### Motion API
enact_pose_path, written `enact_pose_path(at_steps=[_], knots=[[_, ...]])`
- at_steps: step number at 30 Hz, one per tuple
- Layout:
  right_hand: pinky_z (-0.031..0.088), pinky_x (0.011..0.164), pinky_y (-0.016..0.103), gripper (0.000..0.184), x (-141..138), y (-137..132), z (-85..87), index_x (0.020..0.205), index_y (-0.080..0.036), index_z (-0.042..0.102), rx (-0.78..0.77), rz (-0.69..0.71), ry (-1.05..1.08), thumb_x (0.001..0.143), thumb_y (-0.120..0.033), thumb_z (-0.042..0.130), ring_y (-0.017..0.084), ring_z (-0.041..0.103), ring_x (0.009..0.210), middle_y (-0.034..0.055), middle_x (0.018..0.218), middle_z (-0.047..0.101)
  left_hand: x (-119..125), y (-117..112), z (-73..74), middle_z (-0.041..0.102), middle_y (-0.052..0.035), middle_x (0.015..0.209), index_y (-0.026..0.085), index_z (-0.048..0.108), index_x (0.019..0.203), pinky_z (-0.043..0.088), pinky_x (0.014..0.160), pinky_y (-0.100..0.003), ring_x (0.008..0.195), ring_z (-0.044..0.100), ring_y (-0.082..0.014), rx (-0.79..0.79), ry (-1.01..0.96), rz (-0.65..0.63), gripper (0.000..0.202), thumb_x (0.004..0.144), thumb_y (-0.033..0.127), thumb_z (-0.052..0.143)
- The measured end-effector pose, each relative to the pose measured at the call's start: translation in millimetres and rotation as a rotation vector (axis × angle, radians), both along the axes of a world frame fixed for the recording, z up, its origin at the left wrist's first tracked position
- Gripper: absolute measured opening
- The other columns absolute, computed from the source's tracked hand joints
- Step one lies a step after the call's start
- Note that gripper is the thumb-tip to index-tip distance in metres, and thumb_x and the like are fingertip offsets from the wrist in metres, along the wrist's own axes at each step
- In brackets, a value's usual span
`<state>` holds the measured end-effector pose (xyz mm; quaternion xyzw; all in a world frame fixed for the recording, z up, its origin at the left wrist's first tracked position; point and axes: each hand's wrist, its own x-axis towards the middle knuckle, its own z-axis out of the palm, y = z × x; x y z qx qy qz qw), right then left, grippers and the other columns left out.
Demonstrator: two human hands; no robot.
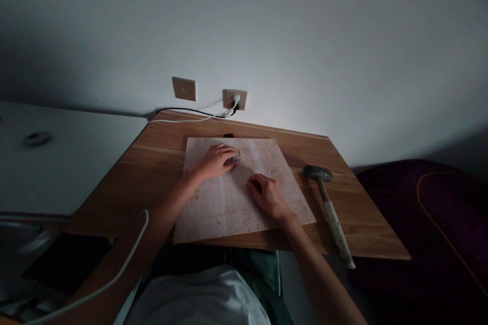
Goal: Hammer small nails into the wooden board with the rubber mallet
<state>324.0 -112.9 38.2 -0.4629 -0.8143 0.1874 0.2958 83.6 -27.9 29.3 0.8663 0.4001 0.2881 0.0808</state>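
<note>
A pale stone-patterned slab (229,203) lies on the wooden table (160,157). My left hand (216,160) rests on the slab's far part, its fingers closed on a small shiny metal piece (235,158) at their tips. My right hand (267,194) sits on the slab a little nearer and to the right, fingers curled under in a loose fist; what they hold, if anything, is hidden. A hammer (331,209) with a dark head and pale handle lies on the table to the right of the slab, its handle reaching past the front edge.
A white surface (76,162) with a round hole adjoins the table on the left. The wall behind carries a switch plate (184,88) and a socket (235,99) with a white plug and cables. A white cable (125,259) hangs at my left. Dark floor lies to the right.
</note>
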Motion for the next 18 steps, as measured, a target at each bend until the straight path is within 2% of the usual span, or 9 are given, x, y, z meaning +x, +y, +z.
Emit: enact_pose_path(at_steps=[11,18], knots=[[0.050,0.070,0.028,0.015,-2.6,-1.3,0.1,0.087,-0.020,0.069,0.018,-0.081,-0.060,0.095,-0.015,0.057,0.020,0.068,0.073,0.0065,0.084,0.074,0.2,-3.0,0.4,0.075,-0.0034,0.129,0.028,0.074,0.122,0.046,0.108,-0.047,0.124,0.063,-0.0265,0.004,0.001,0.037,0.027,0.095,0.025,0.070],[0.050,0.068,0.029,0.017,5.7,-6.9,-2.4,0.086,-0.021,0.068,0.036,-0.134,-0.087,0.095,-0.016,0.055,0.020,0.068,0.070,0.0060,0.080,0.073,-0.7,-3.7,0.8,0.075,-0.0040,0.131,0.027,0.073,0.124,0.045,0.109,-0.047,0.125,0.063,-0.0270,0.005,0.002,0.032,0.030,0.095,0.025,0.071]])
